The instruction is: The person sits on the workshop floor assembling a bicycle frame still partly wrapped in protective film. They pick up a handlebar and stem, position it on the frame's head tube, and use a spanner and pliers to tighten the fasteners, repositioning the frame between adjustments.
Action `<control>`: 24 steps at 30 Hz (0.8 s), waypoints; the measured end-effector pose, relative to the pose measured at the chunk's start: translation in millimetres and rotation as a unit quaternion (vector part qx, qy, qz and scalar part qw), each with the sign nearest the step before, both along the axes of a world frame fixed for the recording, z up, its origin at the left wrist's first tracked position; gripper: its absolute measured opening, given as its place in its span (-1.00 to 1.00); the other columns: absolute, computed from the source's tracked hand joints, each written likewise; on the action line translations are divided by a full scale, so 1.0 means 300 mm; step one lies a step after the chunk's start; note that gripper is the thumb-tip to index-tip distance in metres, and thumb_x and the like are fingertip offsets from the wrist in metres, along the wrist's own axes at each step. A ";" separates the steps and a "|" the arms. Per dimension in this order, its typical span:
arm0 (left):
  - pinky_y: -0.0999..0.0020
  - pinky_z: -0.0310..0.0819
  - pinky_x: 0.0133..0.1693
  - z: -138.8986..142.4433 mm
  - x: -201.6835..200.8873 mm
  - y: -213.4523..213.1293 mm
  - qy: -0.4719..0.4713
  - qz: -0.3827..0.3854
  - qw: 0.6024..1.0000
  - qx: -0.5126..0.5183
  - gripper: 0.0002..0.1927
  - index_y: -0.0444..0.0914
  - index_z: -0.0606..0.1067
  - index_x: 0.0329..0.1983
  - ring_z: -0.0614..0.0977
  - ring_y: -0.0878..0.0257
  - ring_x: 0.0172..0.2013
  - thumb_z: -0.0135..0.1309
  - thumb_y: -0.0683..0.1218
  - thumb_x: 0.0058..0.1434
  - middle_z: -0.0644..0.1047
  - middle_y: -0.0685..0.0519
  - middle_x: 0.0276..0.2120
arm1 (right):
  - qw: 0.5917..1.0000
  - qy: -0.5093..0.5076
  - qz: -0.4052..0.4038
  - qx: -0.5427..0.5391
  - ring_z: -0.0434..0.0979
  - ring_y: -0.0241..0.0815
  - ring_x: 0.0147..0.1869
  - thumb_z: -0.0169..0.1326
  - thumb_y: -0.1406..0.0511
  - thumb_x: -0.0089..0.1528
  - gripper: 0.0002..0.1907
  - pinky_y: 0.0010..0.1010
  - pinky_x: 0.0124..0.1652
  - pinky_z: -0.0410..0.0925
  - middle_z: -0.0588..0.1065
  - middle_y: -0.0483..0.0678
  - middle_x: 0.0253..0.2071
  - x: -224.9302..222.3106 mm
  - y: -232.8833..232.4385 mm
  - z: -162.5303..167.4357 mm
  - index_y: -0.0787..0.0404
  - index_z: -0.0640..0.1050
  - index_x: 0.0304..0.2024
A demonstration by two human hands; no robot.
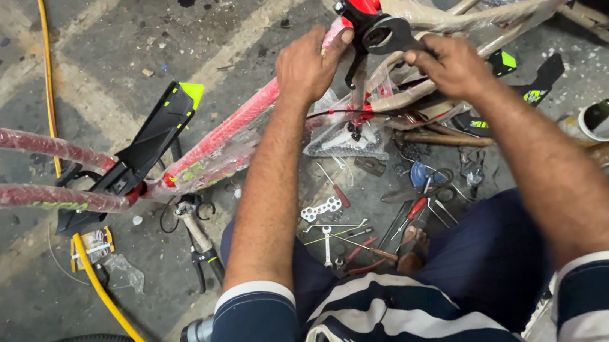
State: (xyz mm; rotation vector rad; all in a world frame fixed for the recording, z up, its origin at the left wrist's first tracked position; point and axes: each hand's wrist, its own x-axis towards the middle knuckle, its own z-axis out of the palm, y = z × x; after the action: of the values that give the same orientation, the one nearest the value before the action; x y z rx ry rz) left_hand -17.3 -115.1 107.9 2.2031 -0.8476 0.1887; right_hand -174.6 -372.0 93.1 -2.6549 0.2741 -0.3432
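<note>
My right hand (453, 65) pinches the handle of a large black steel spanner (388, 35); my left hand (306, 65) wraps the red plastic-wrapped bicycle frame tube (239, 125). Below them, loose hand tools (370, 224) litter the concrete floor (118, 47); the spanner's ring sits at the red frame joint (362, 3) beyond.

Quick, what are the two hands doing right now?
Left hand: closed around the red bike frame.
Right hand: closed on a big dark wrench, its head at the frame's red end.
</note>
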 end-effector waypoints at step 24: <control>-0.15 0.43 -0.19 -0.004 -0.006 -0.006 0.014 -0.004 1.000 -0.026 -0.26 -0.19 0.56 -0.27 0.64 -0.21 -0.25 -0.20 0.53 0.23 0.63 -0.17 -0.38 | 0.984 -0.073 -0.012 0.163 0.46 -0.28 -0.12 0.11 0.06 0.43 -0.57 -0.35 -0.14 0.37 0.53 -0.17 -0.20 -0.111 0.100 0.056 0.29 0.55 0.09</control>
State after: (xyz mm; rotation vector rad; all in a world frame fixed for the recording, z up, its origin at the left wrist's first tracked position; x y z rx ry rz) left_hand -19.1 -117.0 106.8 2.1488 -0.8268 0.1743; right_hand -207.8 -342.1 109.8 -2.2936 0.2896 -0.4555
